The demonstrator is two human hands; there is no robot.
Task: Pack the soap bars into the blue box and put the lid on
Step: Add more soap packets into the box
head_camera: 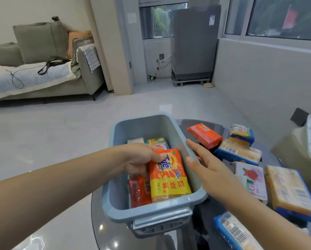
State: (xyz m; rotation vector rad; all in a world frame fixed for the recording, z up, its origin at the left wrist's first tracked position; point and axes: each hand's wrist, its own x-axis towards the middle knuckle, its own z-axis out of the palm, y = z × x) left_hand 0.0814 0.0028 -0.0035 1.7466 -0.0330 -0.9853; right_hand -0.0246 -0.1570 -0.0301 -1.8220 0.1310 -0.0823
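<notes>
Living room with pale tiled floor (pixel 61 134), grey sofa (pixel 42 76) at far left, window (pixel 284 17) at right. Dark round glass worktop (pixel 115 231) carrying the blue box (pixel 115 195), open, no lid on it. Left hand (pixel 138 159) reaching into the box, grip closed around the upper end of an orange-and-yellow soap bar (pixel 169 177), tilted against the right wall. Red-wrapped bar (pixel 138 192) just beside it, further bars lying deeper inside. Right hand (pixel 205 165) hovering over the box's right rim, fingers spread, grip holding nothing. Loose soap bars to the right on the worktop: orange bar (pixel 204 135), blue-and-yellow packs (pixel 237 152), pink-and-white pack (pixel 252 179).
</notes>
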